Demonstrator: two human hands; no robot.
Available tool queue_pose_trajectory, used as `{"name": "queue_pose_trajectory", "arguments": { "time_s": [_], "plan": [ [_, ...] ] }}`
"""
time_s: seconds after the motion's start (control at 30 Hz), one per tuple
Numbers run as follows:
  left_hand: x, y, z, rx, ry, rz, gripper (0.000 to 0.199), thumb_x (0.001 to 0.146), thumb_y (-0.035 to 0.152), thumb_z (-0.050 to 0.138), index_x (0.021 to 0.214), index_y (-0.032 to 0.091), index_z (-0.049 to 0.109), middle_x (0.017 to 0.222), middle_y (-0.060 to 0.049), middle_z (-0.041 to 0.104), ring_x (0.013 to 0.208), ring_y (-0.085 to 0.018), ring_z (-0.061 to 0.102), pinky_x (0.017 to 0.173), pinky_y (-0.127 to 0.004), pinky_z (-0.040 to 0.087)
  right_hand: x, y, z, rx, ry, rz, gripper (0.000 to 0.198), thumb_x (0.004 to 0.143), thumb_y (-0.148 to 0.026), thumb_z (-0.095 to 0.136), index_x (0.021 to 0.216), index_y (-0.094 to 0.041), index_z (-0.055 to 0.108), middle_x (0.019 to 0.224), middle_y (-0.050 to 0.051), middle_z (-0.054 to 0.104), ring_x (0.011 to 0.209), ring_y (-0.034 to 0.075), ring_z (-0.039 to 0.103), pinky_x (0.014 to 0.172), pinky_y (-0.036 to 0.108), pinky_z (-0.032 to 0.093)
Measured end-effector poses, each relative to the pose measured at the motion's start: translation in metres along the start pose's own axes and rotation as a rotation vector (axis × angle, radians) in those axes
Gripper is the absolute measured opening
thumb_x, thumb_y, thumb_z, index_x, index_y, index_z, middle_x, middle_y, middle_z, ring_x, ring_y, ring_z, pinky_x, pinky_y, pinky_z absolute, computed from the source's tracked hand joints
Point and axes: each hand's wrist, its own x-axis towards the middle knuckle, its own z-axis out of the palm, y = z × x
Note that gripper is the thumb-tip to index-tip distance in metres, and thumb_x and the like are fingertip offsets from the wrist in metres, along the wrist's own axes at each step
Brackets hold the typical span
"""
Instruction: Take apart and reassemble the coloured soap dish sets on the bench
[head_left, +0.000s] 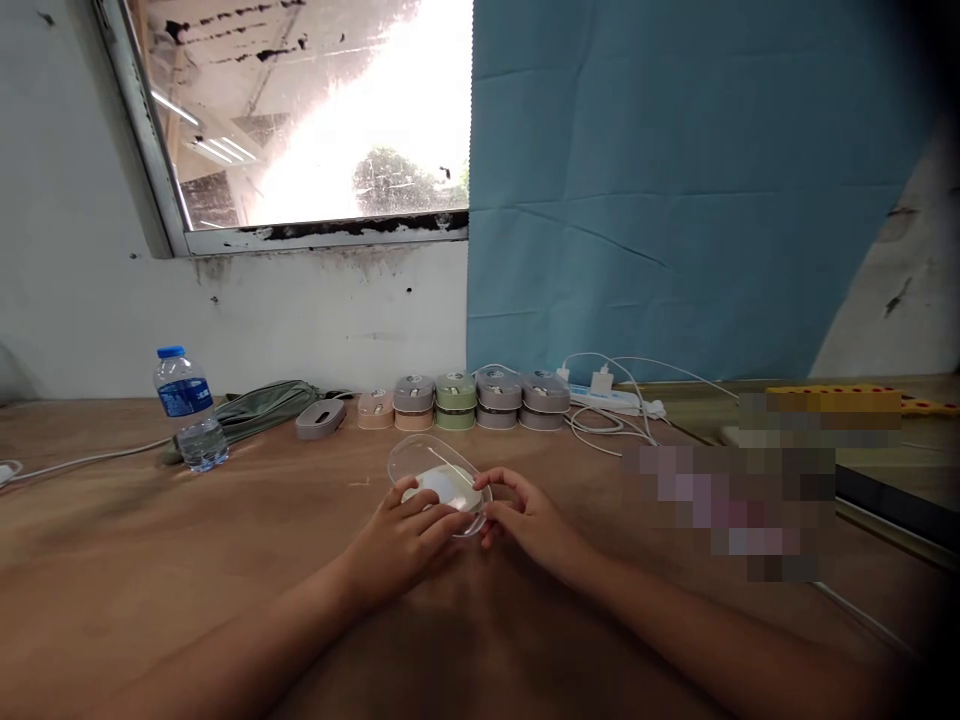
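Observation:
A clear plastic case (411, 453) lies in the middle of the table, between my two hands. Inside it is a pale, flat, rounded piece (441, 487) whose kind I cannot make out. My left hand (409, 535) is closed on the case's near left side, with curled fingers over its edge. From the right, my right hand (529, 520) pinches the case's rim with thumb and fingers. My fingers hide part of the near edge.
Behind the case stands a row of small rounded boxes (456, 398) in pink, green and grey, several stacked. A grey oval piece (320, 419), a green pouch (270, 405) and a water bottle (187, 410) are left. White cables and a power strip (604, 398) lie right.

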Motion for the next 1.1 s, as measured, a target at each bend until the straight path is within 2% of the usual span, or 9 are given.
{"name": "queue_pose_trajectory", "arguments": {
  "time_s": [0.07,0.17,0.27,0.43,0.53,0.67,0.87,1.0,1.1],
  "plan": [
    [0.0,-0.002,-0.001,0.064,0.001,0.003,0.025,0.086,0.022,0.043,0.111,0.023,0.049,0.096,0.003,0.064,0.087,-0.013,0.052,0.094,-0.033,0.023,0.002,0.003,-0.001,0.017,-0.027,-0.039,0.02,0.069,-0.024,0.052,0.087,-0.021,0.044,0.059,-0.006,0.058,0.051,0.011,0.057,0.054,0.024,0.047],
    [-0.003,-0.013,-0.011,0.133,-0.025,0.055,0.022,0.086,0.016,0.042,0.105,0.021,0.053,0.098,0.002,0.064,0.089,-0.015,0.051,0.094,-0.034,0.025,0.006,0.006,-0.004,0.024,-0.059,-0.067,0.027,0.068,-0.025,0.056,0.091,-0.021,0.043,0.065,-0.005,0.059,0.056,0.01,0.057,0.06,0.025,0.047],
    [-0.016,-0.037,-0.028,0.103,-0.106,-0.041,0.022,0.087,0.018,0.037,0.099,0.021,0.055,0.096,0.0,0.063,0.091,-0.014,0.052,0.093,-0.035,0.028,0.009,0.009,-0.01,0.012,-0.083,-0.07,0.028,0.066,-0.024,0.057,0.091,-0.02,0.044,0.065,-0.004,0.059,0.058,0.011,0.056,0.061,0.026,0.045],
    [-0.077,-0.091,-0.054,0.013,-0.247,-0.282,0.023,0.088,0.024,0.035,0.091,0.02,0.058,0.093,-0.002,0.064,0.088,-0.015,0.055,0.088,-0.032,0.038,0.011,0.011,-0.014,-0.075,-0.043,-0.041,0.02,0.065,-0.018,0.054,0.084,-0.02,0.048,0.058,-0.005,0.055,0.053,0.01,0.051,0.055,0.023,0.04],
    [-0.122,-0.121,-0.06,-0.053,-0.255,-0.44,0.026,0.086,0.033,0.036,0.09,0.022,0.059,0.102,-0.003,0.063,0.095,-0.017,0.055,0.083,-0.029,0.043,0.012,0.013,-0.015,-0.1,-0.047,-0.034,0.016,0.065,-0.017,0.052,0.08,-0.019,0.049,0.057,-0.005,0.054,0.05,0.009,0.049,0.052,0.022,0.038],
    [-0.156,-0.15,-0.065,-0.066,-0.343,-0.557,0.029,0.085,0.037,0.037,0.087,0.024,0.062,0.104,-0.002,0.062,0.103,-0.018,0.052,0.087,-0.029,0.04,0.014,0.016,-0.015,-0.111,-0.049,-0.023,0.014,0.065,-0.017,0.051,0.078,-0.018,0.049,0.057,-0.005,0.054,0.049,0.008,0.048,0.051,0.021,0.037],
    [-0.156,-0.176,-0.071,-0.036,-0.438,-0.6,0.041,0.083,0.044,0.03,0.086,0.022,0.064,0.097,-0.005,0.064,0.093,-0.017,0.054,0.083,-0.026,0.039,0.016,0.02,-0.018,-0.12,-0.059,-0.023,0.014,0.064,-0.017,0.052,0.078,-0.018,0.051,0.056,-0.005,0.054,0.049,0.008,0.049,0.051,0.021,0.038],
    [-0.153,-0.192,-0.074,-0.058,-0.551,-0.578,0.035,0.082,0.041,0.035,0.091,0.022,0.064,0.1,-0.005,0.064,0.093,-0.017,0.053,0.084,-0.025,0.037,0.016,0.019,-0.019,-0.138,-0.063,-0.017,0.015,0.064,-0.015,0.052,0.079,-0.018,0.052,0.055,-0.005,0.055,0.05,0.008,0.05,0.052,0.021,0.039],
    [-0.154,-0.196,-0.069,-0.016,-0.491,-0.546,0.035,0.082,0.044,0.034,0.086,0.025,0.064,0.092,-0.001,0.066,0.087,-0.015,0.055,0.079,-0.024,0.039,0.015,0.018,-0.019,-0.14,-0.062,-0.01,0.015,0.064,-0.014,0.051,0.078,-0.017,0.051,0.056,-0.005,0.055,0.05,0.008,0.05,0.052,0.021,0.039]
  ]
}}
